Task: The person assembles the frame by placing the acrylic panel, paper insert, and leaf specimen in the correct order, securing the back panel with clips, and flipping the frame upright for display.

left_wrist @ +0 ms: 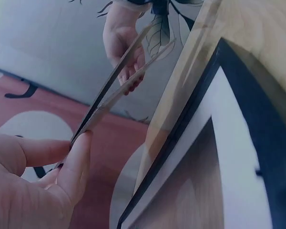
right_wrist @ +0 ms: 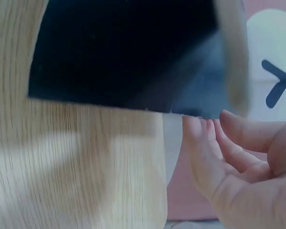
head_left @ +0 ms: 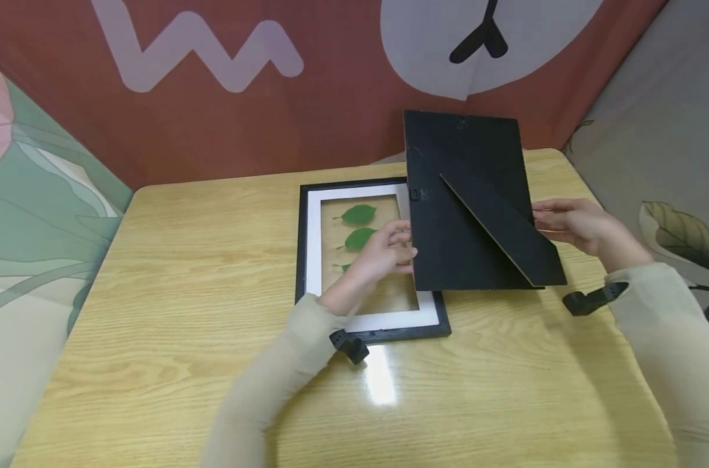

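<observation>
A black picture-frame backing board [head_left: 468,214] with a fold-out easel leg [head_left: 500,227] is held up, tilted, over the right part of a picture frame. My left hand [head_left: 389,250] pinches the board's left edge between thumb and fingers, as the left wrist view also shows. At the opposite edge, my right hand [head_left: 570,221] holds the board with its fingertips; in the right wrist view the thumb [right_wrist: 245,133] and fingers meet at that edge. Beneath lies the black picture frame [head_left: 301,247] with a white mat [head_left: 314,260] and green leaves [head_left: 359,214]. The board hides its upper right part.
The frame lies on a light wooden table [head_left: 173,312] with rounded far corners. Behind the table hangs a red cloth [head_left: 331,130] with pale shapes, and patterned cloths flank both sides. A small black camera [head_left: 349,346] sits at the left wrist, another camera [head_left: 591,300] at the right.
</observation>
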`<state>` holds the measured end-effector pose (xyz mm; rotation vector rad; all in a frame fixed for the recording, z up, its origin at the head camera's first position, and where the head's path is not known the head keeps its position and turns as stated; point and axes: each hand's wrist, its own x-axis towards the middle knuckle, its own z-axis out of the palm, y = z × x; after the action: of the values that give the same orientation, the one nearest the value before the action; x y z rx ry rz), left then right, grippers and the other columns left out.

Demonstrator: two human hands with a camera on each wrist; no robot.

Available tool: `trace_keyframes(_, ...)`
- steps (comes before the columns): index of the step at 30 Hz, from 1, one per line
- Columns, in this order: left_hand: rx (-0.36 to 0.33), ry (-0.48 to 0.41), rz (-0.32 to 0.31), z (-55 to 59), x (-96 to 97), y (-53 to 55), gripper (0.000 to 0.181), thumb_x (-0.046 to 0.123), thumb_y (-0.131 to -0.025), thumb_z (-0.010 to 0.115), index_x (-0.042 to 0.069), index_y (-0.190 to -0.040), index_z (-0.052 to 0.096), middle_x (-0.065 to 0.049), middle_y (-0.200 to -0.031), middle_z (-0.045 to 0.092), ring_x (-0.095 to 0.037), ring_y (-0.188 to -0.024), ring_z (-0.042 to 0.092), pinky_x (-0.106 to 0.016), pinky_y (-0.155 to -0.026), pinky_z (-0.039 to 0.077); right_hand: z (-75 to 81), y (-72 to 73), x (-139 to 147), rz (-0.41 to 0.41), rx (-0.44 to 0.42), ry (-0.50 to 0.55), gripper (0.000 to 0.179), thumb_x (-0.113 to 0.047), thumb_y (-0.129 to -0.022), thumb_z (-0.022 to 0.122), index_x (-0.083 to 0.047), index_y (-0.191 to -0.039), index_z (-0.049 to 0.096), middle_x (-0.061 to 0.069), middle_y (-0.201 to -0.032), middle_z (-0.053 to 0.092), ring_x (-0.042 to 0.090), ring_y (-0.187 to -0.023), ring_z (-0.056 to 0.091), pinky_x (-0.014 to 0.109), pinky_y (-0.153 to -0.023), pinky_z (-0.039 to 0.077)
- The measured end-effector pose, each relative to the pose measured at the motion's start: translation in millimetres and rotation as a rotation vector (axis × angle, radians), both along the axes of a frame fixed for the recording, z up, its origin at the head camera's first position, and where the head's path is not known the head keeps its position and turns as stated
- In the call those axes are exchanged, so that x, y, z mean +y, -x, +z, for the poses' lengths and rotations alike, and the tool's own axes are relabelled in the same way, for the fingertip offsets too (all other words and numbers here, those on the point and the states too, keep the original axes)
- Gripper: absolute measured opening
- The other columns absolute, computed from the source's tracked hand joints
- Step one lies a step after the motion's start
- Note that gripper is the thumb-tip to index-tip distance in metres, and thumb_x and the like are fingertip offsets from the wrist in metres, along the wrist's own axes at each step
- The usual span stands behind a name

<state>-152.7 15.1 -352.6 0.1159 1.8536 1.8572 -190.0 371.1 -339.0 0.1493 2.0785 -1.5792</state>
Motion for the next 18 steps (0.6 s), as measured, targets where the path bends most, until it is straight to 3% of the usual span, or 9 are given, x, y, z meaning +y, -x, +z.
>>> trace_keyframes(4,-0.007,0.008,0.026,-0.9,-15.0,-1.3,0.052,-0.005,-0.091,0.055,0.008,-0.140,0.043,-0.016,-0.136,0.052,-0.025,-0.101,0.062,-0.034,-0.082,0.059,-0.5,-2.7,-10,0.009,0.016,0.055,0.027,-0.014,-0.099,0.049,-0.038,-0.092,0.058,-0.026,-0.092,0.060,-0.010,-0.085,0.060,0.011,-0.074,0.053)
trace_keyframes(11,-0.008,0.064,0.028,0.3,-42.1,-5.7,0.053,-0.004,-0.091,0.055,0.007,-0.141,0.041,-0.016,-0.139,0.049,-0.027,-0.107,0.061,-0.031,-0.083,0.059,1.2,-8.2,-32,0.009,0.039,0.152,0.026,-0.006,-0.098,0.050,-0.030,-0.097,0.060,-0.016,-0.094,0.062,-0.003,-0.088,0.062,0.013,-0.077,0.054)
trace_keyframes(18,-0.039,0.097,0.061,-1.9,-67.4,-14.6,0.054,-0.006,-0.090,0.055,0.006,-0.141,0.042,-0.014,-0.132,0.049,-0.016,-0.099,0.059,-0.030,-0.086,0.057,2.2,-12.8,-58,0.016,0.017,0.098,0.015,-0.010,-0.098,0.051,-0.025,-0.102,0.055,-0.015,-0.091,0.059,-0.003,-0.087,0.061,0.013,-0.077,0.055)
